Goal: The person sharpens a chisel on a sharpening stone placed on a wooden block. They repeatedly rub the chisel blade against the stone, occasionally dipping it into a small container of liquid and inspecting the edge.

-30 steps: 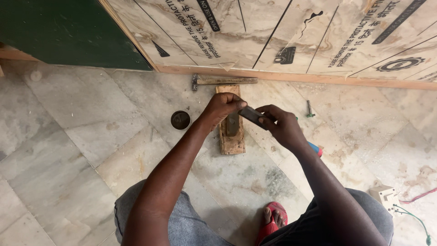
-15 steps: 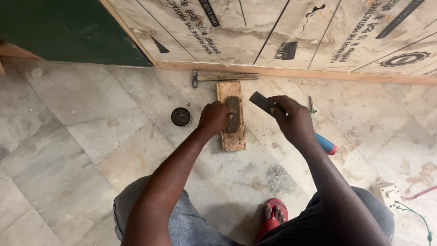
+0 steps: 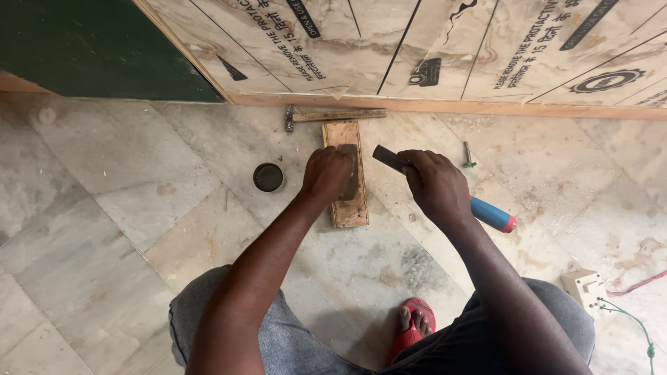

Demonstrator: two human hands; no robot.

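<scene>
A small wooden block lies on the marble floor with a dark flat stone set in its top. My left hand rests on the block and stone, fingers curled over them. To the right, my right hand grips a chisel with a dark blade and a blue handle with a red end. The blade is lifted just right of the block, apart from the stone.
A hammer lies by the wooden board edge behind the block. A small round dark tin sits left of the block. A screw-like bit lies to the right, a white socket box with wires at lower right. My red-sandalled foot is below.
The chisel in my right hand has come off the stone and moved to the right of the block. My left hand has stayed on the block.
</scene>
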